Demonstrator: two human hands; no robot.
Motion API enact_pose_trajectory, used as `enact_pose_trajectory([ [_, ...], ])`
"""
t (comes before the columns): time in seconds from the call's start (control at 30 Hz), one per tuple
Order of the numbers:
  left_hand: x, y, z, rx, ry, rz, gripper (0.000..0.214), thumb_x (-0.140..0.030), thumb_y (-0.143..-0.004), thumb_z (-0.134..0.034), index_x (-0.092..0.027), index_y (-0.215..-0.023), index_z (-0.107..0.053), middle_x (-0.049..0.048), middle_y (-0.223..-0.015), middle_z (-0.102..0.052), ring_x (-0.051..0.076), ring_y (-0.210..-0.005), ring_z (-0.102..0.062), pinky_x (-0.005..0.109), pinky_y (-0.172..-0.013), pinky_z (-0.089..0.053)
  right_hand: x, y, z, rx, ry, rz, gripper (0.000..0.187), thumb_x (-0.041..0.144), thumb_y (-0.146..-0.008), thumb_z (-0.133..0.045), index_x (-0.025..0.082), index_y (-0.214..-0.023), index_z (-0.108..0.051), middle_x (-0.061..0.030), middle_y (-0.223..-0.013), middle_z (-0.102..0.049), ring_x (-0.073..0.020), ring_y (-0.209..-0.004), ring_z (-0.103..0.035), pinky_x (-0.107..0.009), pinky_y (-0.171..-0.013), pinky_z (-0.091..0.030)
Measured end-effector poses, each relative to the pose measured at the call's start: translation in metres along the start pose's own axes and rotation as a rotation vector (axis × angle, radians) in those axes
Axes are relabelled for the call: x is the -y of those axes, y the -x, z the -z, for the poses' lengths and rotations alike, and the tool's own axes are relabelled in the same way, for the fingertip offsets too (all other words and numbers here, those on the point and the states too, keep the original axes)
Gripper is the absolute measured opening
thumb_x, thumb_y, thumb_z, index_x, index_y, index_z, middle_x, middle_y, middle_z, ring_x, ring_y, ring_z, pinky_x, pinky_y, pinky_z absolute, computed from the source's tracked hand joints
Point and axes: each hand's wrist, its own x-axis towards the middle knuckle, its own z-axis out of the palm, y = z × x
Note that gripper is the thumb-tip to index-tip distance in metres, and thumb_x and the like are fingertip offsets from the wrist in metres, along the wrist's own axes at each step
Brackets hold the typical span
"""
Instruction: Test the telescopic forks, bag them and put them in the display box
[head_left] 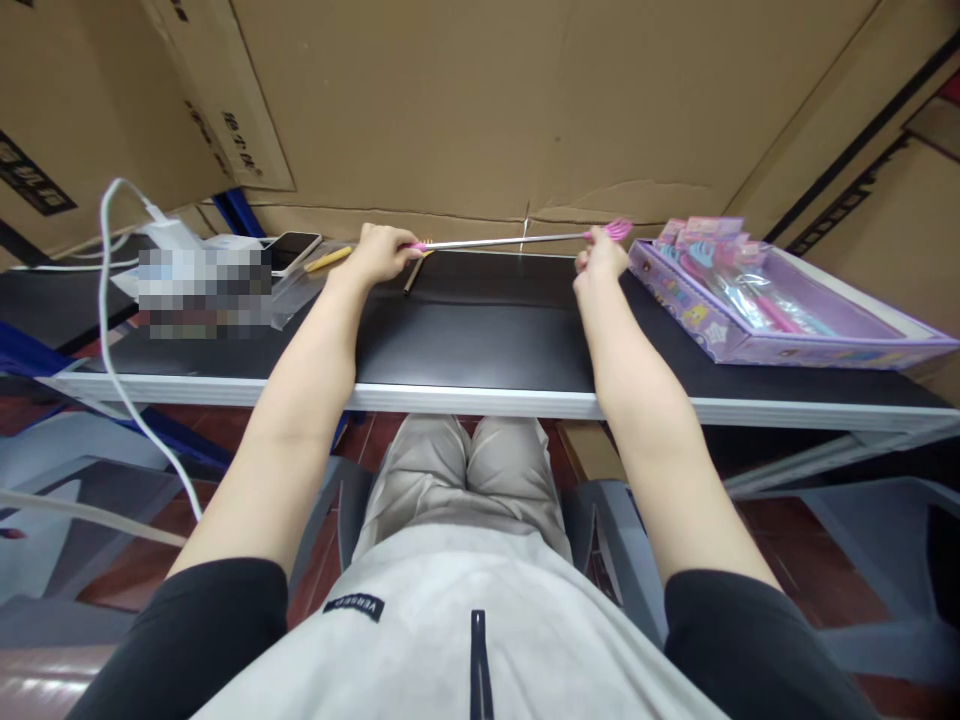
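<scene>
A long silver telescopic rod [502, 241] with a pink claw-shaped head [619, 229] stretches across the far side of the black table [465, 340]. My left hand [381, 253] is closed round its pink handle end. My right hand [600, 258] pinches the rod just below the pink head. The rod hangs level, slightly above the tabletop. A brown stick [413, 274] lies on the table under my left hand.
A purple display box [780, 345] with several packaged pink items stands at the right. At the left lie a phone [292, 247], a yellow pen [328, 259], a white charger with cable [112, 300] and clear wrapping. Cardboard walls close off the back.
</scene>
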Motion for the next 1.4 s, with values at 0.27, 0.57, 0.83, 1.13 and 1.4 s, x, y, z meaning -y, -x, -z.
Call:
enact_pose_trajectory([
  [0.27, -0.026, -0.004, -0.018, -0.030, -0.035, -0.076, 0.020, -0.022, -0.103, -0.060, -0.015, -0.104, -0.079, 0.0102, -0.094, -0.077, 0.028, -0.105, -0.070, 0.049, -0.116, -0.039, 0.011, 0.086, -0.033, 0.077, -0.231, -0.204, 0.038, 0.020, -0.105, -0.071, 0.021, -0.073, -0.050, 0.0109, -0.059, -0.040, -0.0038, -0.047, -0.035, -0.015, -0.043, -0.029],
  [0.57, -0.044, -0.011, -0.039, -0.060, 0.045, -0.194, 0.024, -0.028, -0.103, -0.060, -0.016, -0.108, -0.080, 0.0085, -0.095, -0.078, 0.028, -0.102, -0.070, 0.052, -0.118, -0.038, -0.022, 0.090, -0.050, 0.268, -0.127, -0.116, 0.038, 0.047, -0.092, -0.089, 0.022, -0.084, -0.061, 0.0097, -0.062, -0.042, -0.0062, -0.051, -0.044, -0.017, -0.045, -0.038],
  [0.83, -0.052, -0.008, -0.039, -0.034, 0.148, -0.190, 0.023, -0.034, -0.101, -0.066, -0.016, -0.092, -0.079, 0.0040, -0.076, -0.068, 0.022, -0.085, -0.063, 0.039, -0.099, -0.045, -0.005, 0.087, -0.042, 0.265, -0.143, -0.236, 0.036, 0.036, -0.099, -0.082, 0.022, -0.080, -0.055, 0.0108, -0.060, -0.040, -0.0045, -0.047, -0.038, -0.016, -0.045, -0.033],
  [1.13, -0.086, 0.006, -0.041, 0.170, 0.607, -0.130, 0.034, -0.045, -0.092, -0.079, -0.015, -0.076, -0.072, 0.0002, -0.065, -0.065, 0.014, -0.065, -0.054, 0.029, -0.071, -0.041, 0.016, 0.090, -0.033, 0.206, -0.224, -0.300, 0.043, 0.023, -0.106, -0.073, 0.019, -0.070, -0.049, 0.0128, -0.051, -0.034, -0.0013, -0.042, -0.029, -0.013, -0.042, -0.023],
  [1.4, -0.109, 0.016, -0.044, 0.276, 0.761, -0.004, 0.054, -0.050, -0.094, -0.085, -0.015, -0.059, -0.065, -0.0017, -0.050, -0.054, 0.007, -0.047, -0.040, 0.026, -0.052, -0.027, 0.012, 0.092, -0.034, 0.276, -0.072, -0.280, 0.036, 0.023, -0.096, -0.081, 0.020, -0.073, -0.053, 0.0104, -0.057, -0.049, -0.0021, -0.047, -0.043, -0.013, -0.046, -0.032],
])
